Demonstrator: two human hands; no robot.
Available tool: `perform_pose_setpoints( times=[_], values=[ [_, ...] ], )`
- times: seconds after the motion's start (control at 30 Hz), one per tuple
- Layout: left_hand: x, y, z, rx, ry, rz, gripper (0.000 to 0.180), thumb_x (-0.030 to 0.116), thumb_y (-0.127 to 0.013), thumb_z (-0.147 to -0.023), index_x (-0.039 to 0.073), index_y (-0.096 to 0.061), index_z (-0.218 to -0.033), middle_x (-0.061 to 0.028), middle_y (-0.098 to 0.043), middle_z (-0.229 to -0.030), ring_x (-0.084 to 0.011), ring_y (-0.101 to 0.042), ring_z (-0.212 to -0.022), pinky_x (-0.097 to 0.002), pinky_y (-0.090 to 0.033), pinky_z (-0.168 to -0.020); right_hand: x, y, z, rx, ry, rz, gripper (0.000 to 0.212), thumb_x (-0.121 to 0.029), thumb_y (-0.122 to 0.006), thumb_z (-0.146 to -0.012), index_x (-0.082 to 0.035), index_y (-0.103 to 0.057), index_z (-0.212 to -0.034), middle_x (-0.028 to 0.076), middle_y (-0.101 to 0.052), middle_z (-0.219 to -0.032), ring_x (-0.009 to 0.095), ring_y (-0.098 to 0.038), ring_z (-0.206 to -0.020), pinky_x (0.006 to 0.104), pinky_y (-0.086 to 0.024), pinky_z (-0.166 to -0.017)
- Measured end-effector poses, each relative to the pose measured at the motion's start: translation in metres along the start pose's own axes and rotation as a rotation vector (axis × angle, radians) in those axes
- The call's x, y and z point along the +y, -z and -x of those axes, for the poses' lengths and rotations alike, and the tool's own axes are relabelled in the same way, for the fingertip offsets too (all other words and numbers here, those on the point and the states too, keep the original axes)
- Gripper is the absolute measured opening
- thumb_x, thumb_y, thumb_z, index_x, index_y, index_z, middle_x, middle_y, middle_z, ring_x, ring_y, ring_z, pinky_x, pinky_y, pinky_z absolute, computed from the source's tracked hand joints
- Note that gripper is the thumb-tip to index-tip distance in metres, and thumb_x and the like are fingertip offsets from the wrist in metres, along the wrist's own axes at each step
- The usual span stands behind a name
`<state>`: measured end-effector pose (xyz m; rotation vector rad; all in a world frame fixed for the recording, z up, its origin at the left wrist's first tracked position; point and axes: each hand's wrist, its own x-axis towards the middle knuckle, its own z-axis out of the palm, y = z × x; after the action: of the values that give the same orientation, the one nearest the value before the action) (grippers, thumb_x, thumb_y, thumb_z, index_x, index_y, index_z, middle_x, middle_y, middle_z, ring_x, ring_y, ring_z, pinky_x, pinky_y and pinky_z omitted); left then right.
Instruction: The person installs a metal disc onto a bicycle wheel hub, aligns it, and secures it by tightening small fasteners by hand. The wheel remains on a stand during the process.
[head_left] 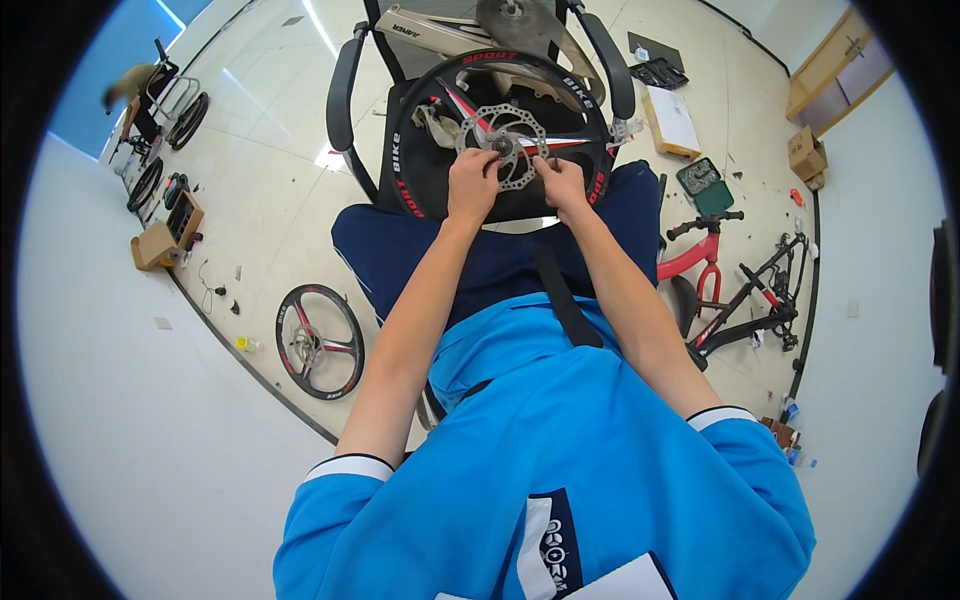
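A black three-spoke bicycle wheel with red and white accents lies flat on a black office chair in front of me. A silver brake disc with a wavy, perforated edge sits over its hub. My left hand is closed at the disc's left side, fingertips beside the hub; anything small between them is hidden. At the disc's right edge, my right hand pinches with thumb and forefinger. A crumpled whitish cloth or bag lies left of the disc.
Chair armrests flank the wheel, with a beige frame part behind. Another wheel leans at lower left. A red frame, a black frame, a white box and a green case are right. A person is far left.
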<state>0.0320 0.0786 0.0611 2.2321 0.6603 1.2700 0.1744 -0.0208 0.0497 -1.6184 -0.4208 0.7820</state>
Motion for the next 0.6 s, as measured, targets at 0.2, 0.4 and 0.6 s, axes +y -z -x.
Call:
perform_pose_setpoints(
  times=[0.2, 0.4, 0.6],
  values=[
    [0.0025, -0.0041, 0.0006, -0.078, 0.089, 0.060, 0.013, 0.005, -0.068, -0.081, -0.002, -0.072, -0.091, -0.0169, -0.066, -0.089, -0.0356, -0.064, -0.086, -0.0419, -0.051, -0.079, 0.0045, 0.0031, -0.0038, 0.017, 0.007, -0.008, 0.028, -0.028, -0.070, -0.091, -0.002, -0.065, -0.083, -0.002, -0.051, -0.059, 0.007, -0.042, -0.044, 0.0266, -0.030, -0.041],
    [0.0021, -0.0044, -0.0013, -0.091, 0.053, 0.016, 0.012, 0.005, -0.068, -0.081, -0.002, -0.073, -0.090, -0.0170, -0.066, -0.087, -0.0355, -0.064, -0.085, -0.0420, -0.051, -0.078, 0.0002, -0.0005, 0.0014, 0.007, 0.009, -0.022, 0.025, -0.027, -0.067, -0.095, -0.005, -0.061, -0.083, -0.006, -0.042, -0.057, 0.005, -0.032, -0.041, 0.0242, -0.021, -0.039],
    [0.0036, -0.0034, -0.0030, -0.100, 0.086, 0.001, 0.013, 0.005, -0.069, -0.080, -0.001, -0.075, -0.089, -0.0165, -0.065, -0.087, -0.0345, -0.064, -0.082, -0.0412, -0.052, -0.076, -0.0033, 0.0005, 0.0045, -0.017, -0.014, -0.032, 0.026, -0.028, -0.067, -0.095, -0.005, -0.060, -0.084, -0.006, -0.042, -0.058, 0.005, -0.032, -0.041, 0.0243, -0.021, -0.039]
  ],
)
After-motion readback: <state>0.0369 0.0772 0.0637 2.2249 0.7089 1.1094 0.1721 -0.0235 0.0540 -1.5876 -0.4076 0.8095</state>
